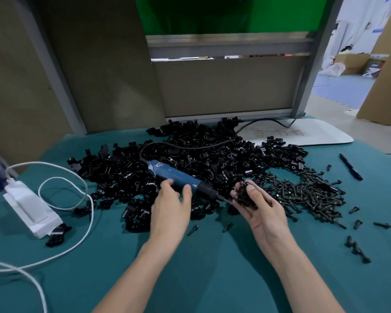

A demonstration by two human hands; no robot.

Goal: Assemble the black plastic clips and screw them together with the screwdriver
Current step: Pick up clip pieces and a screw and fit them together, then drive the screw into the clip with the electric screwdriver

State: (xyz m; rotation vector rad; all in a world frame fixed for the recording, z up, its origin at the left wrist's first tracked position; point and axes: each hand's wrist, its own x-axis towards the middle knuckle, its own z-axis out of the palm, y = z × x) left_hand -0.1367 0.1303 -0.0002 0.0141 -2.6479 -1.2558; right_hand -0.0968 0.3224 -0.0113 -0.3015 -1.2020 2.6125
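My left hand (171, 201) grips the blue screwdriver (176, 175), its bit at the clip (244, 195) held in my right hand (261, 211). The driver's label (159, 164) is too blurred to read; the board (303, 134) bears a scrawl, perhaps handwriting. Behind lies the clip pile (201, 150), with screws (307, 195) to the right

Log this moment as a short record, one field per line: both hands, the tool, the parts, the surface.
surface: teal cloth
left hand: holds the blue screwdriver by its body
right hand: holds a black clip
bit: aimed at the held clip, contact unclear
clip pile: behind both hands
screw pile: right of the right hand
other: black pen far right; white adapter at left
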